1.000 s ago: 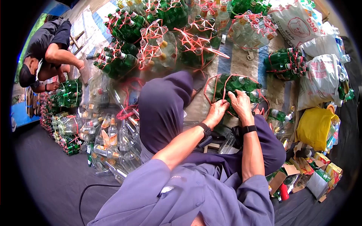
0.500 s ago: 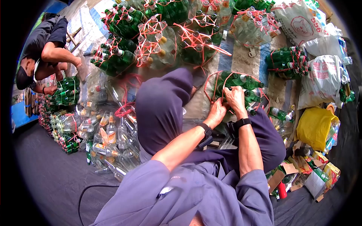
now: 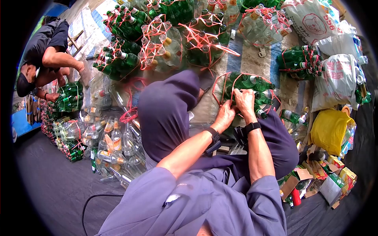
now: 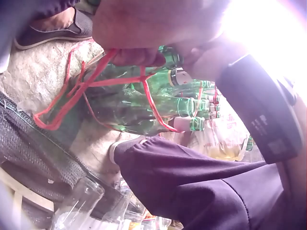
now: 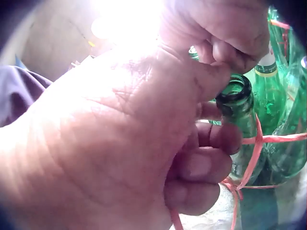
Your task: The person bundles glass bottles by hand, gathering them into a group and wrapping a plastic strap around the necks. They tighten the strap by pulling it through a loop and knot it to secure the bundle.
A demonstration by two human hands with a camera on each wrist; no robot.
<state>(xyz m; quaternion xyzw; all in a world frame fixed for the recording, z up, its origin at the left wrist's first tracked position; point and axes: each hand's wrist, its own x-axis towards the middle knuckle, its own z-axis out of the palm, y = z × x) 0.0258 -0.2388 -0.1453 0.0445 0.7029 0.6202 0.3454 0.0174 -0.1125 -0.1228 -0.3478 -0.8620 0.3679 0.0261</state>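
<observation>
Fingers of our left hand [image 3: 225, 115] and right hand [image 3: 244, 100], apart on the bundle a second earlier, had drawn together at its near rim. Both were clenched on the red cord [image 4: 84, 86] beside a bottle neck [image 5: 236, 98]; we judged the wrap was being cinched. The green bottle bundle [image 3: 254, 84] lay on the mat [image 3: 252, 59] between our legs, with our knee [image 3: 169, 102] close on the left and loose bottles [image 3: 291, 117] just to the right. Beyond, a bare strip of mat parted it from the tied bundles [image 3: 204, 41].
</observation>
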